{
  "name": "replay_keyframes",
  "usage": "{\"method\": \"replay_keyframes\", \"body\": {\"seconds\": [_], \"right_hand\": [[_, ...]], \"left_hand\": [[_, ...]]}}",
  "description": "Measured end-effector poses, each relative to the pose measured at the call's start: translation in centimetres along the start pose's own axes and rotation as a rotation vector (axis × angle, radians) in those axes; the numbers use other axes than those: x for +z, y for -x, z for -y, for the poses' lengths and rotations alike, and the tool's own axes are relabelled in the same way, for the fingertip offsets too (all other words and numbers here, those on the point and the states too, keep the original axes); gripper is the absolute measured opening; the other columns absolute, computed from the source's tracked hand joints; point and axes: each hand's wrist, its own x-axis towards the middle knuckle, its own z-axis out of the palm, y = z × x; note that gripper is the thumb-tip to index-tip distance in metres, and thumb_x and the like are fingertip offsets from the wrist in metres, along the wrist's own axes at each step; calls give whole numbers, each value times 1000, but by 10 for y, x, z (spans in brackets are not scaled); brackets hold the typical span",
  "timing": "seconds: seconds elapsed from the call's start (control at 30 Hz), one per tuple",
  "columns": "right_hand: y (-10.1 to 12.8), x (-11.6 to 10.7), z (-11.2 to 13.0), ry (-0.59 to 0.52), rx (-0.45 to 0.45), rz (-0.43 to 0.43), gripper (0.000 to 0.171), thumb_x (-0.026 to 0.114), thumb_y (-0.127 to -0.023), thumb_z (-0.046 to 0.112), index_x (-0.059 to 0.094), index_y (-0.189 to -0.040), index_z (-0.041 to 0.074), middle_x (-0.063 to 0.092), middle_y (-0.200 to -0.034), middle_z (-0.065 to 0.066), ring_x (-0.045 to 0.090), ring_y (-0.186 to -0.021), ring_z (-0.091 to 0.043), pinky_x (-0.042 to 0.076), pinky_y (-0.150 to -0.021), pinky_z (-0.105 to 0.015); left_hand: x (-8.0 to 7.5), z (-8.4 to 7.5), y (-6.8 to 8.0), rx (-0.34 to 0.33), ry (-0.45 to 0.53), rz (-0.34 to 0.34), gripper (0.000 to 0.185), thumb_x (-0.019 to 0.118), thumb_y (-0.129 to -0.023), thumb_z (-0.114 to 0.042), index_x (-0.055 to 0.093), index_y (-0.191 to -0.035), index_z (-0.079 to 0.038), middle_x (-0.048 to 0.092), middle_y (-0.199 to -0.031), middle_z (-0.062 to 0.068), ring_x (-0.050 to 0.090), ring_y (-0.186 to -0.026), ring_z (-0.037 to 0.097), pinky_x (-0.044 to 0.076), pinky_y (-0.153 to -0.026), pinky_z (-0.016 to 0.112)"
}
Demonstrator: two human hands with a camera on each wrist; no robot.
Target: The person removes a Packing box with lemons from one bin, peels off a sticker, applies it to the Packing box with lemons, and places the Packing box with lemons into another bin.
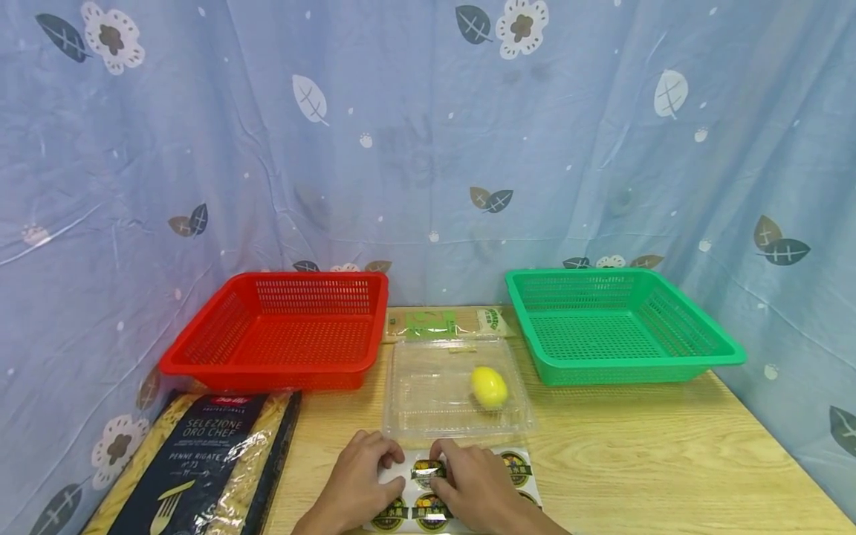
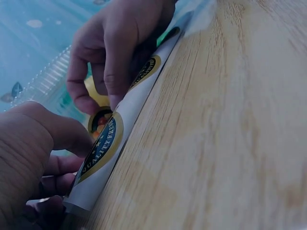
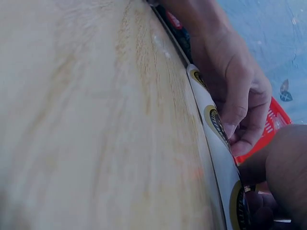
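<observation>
A white sticker sheet (image 1: 518,469) with round "Quality Fresh" labels lies at the table's near edge. My left hand (image 1: 374,467) holds the sheet's left part with bent fingers. My right hand (image 1: 446,462) pinches one round sticker (image 1: 428,470) between thumb and forefinger at the sheet's top row. In the left wrist view the right hand (image 2: 98,98) pinches that sticker (image 2: 96,88) above the curled sheet (image 2: 103,148). In the right wrist view the left hand (image 3: 237,132) has its fingertips on the sheet (image 3: 211,120).
A clear clamshell box (image 1: 428,390) just beyond the hands holds a yellow egg-shaped object (image 1: 490,386). A red basket (image 1: 200,349) stands back left and a green basket (image 1: 722,345) back right. A pasta bag (image 1: 200,461) lies at the left, and a green packet (image 1: 435,324) behind the box.
</observation>
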Motion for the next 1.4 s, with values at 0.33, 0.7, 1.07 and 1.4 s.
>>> {"method": "replay_keyframes", "body": {"seconds": [0.33, 0.7, 1.07, 1.4], "right_hand": [[2, -1, -2, 27, -181, -108, 9, 65, -97, 17, 57, -96, 22, 36, -55, 23, 27, -47, 7, 30, -47, -17], [8, -13, -1, -19, -264, -93, 9, 62, -99, 13, 56, -97, 18, 31, -59, 22, 23, -50, 10, 26, -45, -11], [8, -32, 11, -49, -351, -183, 15, 67, -94, 8, 58, -95, 20, 37, -60, 22, 28, -53, 13, 27, -47, -6], [2, -47, 17, -28, -379, -303, 25, 75, -86, 4, 57, -89, 21, 40, -73, 18, 36, -64, 6, 34, -55, -10]], "left_hand": [[0, -6, -1, 27, -44, -14, 17, 80, -79, -22, 67, -90, -24, 50, -79, -15, 39, -76, 6, 35, -67, 25], [6, -6, -1, 48, -45, -24, 18, 80, -78, -20, 66, -89, -23, 48, -77, -15, 38, -75, 5, 34, -65, 23], [3, -5, 9, 59, 109, -103, 13, 72, -85, -8, 68, -86, -20, 58, -85, -15, 48, -79, 4, 46, -68, 24], [-19, -24, 13, 90, 147, -218, 22, 76, -84, -4, 67, -90, -24, 56, -83, -16, 50, -68, 8, 45, -58, 22]]}}
